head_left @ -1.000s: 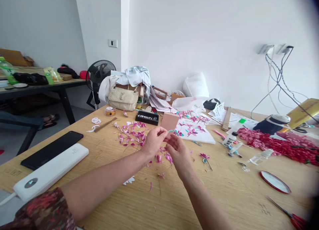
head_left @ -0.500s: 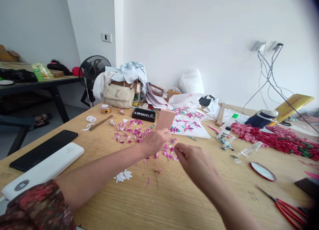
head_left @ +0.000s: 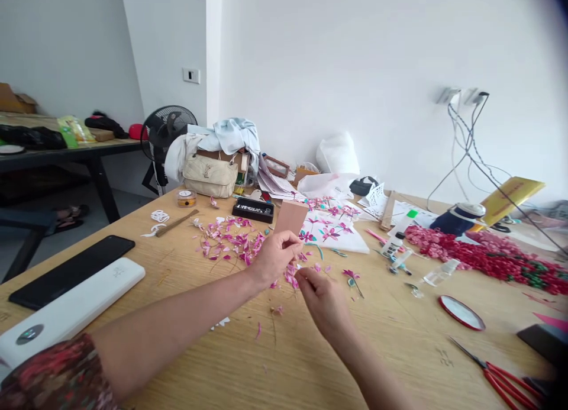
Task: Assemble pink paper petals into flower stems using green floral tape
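My left hand [head_left: 276,257] is closed in a pinch above the middle of the table, below a flat brown card [head_left: 290,215]. Whether it touches that card I cannot tell. Close beside it on the right is my right hand [head_left: 323,297], its thumb and fingertips also pinched together. Whatever either pinch holds is too small to make out. Loose pink petals [head_left: 231,238] with thin stems lie scattered around and beyond the hands. To the right, a magenta flower [head_left: 351,274] rests on the table. White petal shapes [head_left: 220,323] are partly covered by my left forearm.
Painted flower sheets [head_left: 331,229] and a black tray [head_left: 252,209] lie beyond the hands. Small bottles [head_left: 393,244], a red-rimmed round dish [head_left: 461,312] and red-handled scissors [head_left: 497,374] are on the right. At left are a phone [head_left: 73,271] and a white device [head_left: 84,306].
My right hand has moved left, closer to my left hand, uncovering the magenta flower. The view has shifted slightly. My left forearm now covers more of the white petal shapes.
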Demonstrator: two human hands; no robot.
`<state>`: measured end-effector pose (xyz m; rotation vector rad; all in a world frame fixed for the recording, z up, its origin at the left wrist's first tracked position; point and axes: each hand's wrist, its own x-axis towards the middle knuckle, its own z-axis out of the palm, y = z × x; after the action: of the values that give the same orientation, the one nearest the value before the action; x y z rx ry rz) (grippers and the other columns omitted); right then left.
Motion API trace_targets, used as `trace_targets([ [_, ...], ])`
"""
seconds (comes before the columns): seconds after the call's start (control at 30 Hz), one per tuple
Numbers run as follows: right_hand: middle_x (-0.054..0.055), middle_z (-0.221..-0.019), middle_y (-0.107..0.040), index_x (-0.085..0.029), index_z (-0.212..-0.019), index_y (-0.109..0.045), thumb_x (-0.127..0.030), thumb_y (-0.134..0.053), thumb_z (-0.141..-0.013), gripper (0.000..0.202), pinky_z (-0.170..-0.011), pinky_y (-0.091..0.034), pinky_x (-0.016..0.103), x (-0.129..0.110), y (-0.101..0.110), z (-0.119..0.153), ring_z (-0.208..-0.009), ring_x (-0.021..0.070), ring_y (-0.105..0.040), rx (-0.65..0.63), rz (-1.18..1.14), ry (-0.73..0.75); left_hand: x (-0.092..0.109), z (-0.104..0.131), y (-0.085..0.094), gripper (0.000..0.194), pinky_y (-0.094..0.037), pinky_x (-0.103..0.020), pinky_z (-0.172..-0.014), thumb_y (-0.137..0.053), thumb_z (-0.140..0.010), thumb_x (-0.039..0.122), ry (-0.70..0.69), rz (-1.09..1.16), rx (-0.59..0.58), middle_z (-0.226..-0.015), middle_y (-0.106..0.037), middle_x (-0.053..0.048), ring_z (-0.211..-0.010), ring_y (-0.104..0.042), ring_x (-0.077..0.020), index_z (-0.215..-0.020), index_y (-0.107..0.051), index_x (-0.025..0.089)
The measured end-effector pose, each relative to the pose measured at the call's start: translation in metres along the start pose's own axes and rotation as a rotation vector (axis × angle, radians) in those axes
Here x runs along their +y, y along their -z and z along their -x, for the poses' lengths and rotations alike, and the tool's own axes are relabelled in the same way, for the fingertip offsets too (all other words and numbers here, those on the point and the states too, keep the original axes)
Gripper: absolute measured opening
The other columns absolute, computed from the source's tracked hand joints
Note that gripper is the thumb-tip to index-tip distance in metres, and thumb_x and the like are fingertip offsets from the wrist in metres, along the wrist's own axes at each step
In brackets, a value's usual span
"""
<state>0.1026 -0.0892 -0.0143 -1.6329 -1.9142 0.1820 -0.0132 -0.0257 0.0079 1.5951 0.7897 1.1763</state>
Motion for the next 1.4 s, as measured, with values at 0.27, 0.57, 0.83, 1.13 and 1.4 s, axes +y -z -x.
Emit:
trace_targets([
  [0.27, 0.000, -0.049, -0.055, -0.022, -0.070, -0.063, -0.034, -0.042, -0.079, 0.026, -0.046, -0.025, 0.021, -0.016, 0.077, -0.011, -0.045, 0.0110, -0.045, 0.172, 0.313, 0.052, 0.005, 0.001, -0.002, 0.015, -0.038, -0.025, -0.070, -0.051, -0.074, 0.012, -0.344, -0.358, -0.312, -0.071, -0.058, -0.003, -0.071, -0.052, -0.0138, -0.064, -0.061, 0.018],
  [0.57, -0.001, -0.053, -0.053, -0.016, -0.065, -0.060, -0.037, -0.040, -0.081, 0.033, -0.049, -0.032, 0.020, 0.037, 0.029, -0.027, -0.053, 0.0121, -0.048, -0.003, -0.073, -0.070, 0.018, 0.020, -0.004, 0.014, -0.033, -0.016, -0.043, -0.059, -0.069, 0.027, 0.237, 0.302, -0.218, -0.054, -0.052, 0.001, -0.048, -0.045, -0.0061, -0.069, -0.058, 0.013],
  [0.83, -0.001, -0.048, -0.053, -0.019, -0.061, -0.054, -0.024, -0.034, -0.084, 0.031, -0.045, -0.021, 0.021, -0.009, 0.011, 0.018, -0.043, 0.0104, -0.044, -0.079, 0.293, -0.008, 0.003, 0.002, -0.005, 0.010, -0.037, -0.020, -0.053, -0.053, -0.071, 0.017, -0.052, -0.111, -0.010, -0.058, -0.051, 0.001, -0.054, -0.045, -0.0090, -0.062, -0.056, 0.016],
  [1.13, 0.000, -0.055, -0.059, -0.020, -0.073, -0.064, -0.033, -0.042, -0.080, 0.028, -0.049, -0.029, 0.021, -0.003, 0.084, -0.010, -0.051, 0.0119, -0.051, 0.146, 0.271, 0.046, 0.006, 0.009, -0.002, 0.017, -0.040, -0.024, -0.069, -0.049, -0.077, 0.012, -0.480, -0.480, -0.394, -0.075, -0.058, -0.004, -0.073, -0.054, -0.0147, -0.069, -0.062, 0.018],
  [1.4, 0.001, -0.056, -0.057, -0.015, -0.067, -0.061, -0.033, -0.039, -0.081, 0.032, -0.050, -0.033, 0.020, 0.040, 0.033, -0.025, -0.055, 0.0124, -0.050, -0.014, -0.020, -0.044, 0.011, 0.019, -0.010, 0.010, -0.038, -0.020, -0.053, -0.054, -0.075, 0.020, -0.085, -0.025, -0.202, -0.066, -0.056, -0.001, -0.058, -0.050, -0.0096, -0.070, -0.060, 0.014],
])
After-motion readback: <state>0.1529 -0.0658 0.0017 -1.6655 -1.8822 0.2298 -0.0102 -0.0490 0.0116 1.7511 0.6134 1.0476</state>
